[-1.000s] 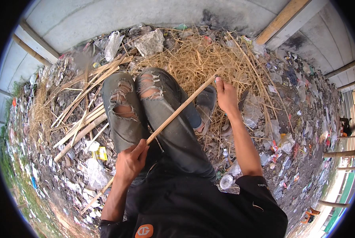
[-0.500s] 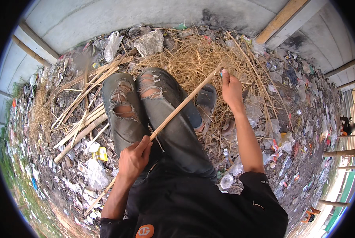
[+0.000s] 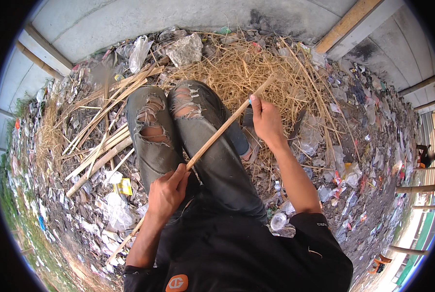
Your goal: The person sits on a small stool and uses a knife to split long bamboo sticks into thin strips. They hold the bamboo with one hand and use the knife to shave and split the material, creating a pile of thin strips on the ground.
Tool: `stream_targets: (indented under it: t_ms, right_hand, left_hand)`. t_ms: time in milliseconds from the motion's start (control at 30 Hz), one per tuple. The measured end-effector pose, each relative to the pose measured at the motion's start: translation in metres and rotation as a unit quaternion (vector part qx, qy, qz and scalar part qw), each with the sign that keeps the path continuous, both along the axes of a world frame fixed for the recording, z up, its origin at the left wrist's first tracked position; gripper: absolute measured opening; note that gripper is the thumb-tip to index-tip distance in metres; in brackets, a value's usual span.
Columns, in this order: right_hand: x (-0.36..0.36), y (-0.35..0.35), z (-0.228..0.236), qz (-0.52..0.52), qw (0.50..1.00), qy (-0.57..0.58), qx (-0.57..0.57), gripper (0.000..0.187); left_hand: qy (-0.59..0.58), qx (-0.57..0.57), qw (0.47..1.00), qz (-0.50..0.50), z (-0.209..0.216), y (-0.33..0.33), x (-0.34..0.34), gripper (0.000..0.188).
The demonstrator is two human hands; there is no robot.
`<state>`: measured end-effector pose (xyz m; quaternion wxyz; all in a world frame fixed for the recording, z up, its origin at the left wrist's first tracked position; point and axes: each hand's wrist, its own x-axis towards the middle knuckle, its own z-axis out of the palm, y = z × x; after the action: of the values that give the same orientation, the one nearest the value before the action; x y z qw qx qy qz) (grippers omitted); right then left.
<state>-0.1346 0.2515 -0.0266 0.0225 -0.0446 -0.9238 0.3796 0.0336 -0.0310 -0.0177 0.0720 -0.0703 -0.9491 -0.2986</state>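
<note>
Bamboo stick (image 3: pixel 217 134) lay slantwise across my knees, one end running back past my left hand (image 3: pixel 166 194) toward the littered ground behind it, the other reaching up beyond my right hand (image 3: pixel 266 121) into the dry straw (image 3: pixel 237 73). My left hand was closed round the stick low down, fingers wrapped and thumb on top. My right hand pinched it farther up, with something small and blue at the fingertips (what it was I could not tell). The stick looked light and stiff, dry enough to split along the grain, I judged, and rough rather than slippery. Two well-spaced holds seemed right for it. More split canes (image 3: pixel 105 141) lay in a loose pile beyond my left hand.
</note>
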Motion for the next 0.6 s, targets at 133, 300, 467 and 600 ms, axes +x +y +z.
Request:
stream_targets:
  t_ms: [133,300,467,600]
  right_hand:
    - [-0.041,0.053,-0.013,-0.068,0.995,0.039,0.069,0.053]
    - [-0.048,0.048,-0.01,-0.062,0.996,0.041,0.056,0.057]
    - [-0.046,0.058,-0.026,-0.054,0.998,0.034,0.015,0.061]
    - [-0.044,0.061,-0.027,-0.043,0.998,0.036,-0.014,0.062]
  left_hand:
    - [0.0,-0.003,1.0,-0.004,-0.002,-0.001,-0.001,0.023]
    - [0.001,-0.002,1.0,-0.002,-0.007,-0.003,0.0,0.025]
    - [-0.01,-0.01,1.0,-0.004,-0.003,-0.004,0.002,0.024]
    - [-0.016,0.011,1.0,0.005,-0.004,-0.004,0.004,0.026]
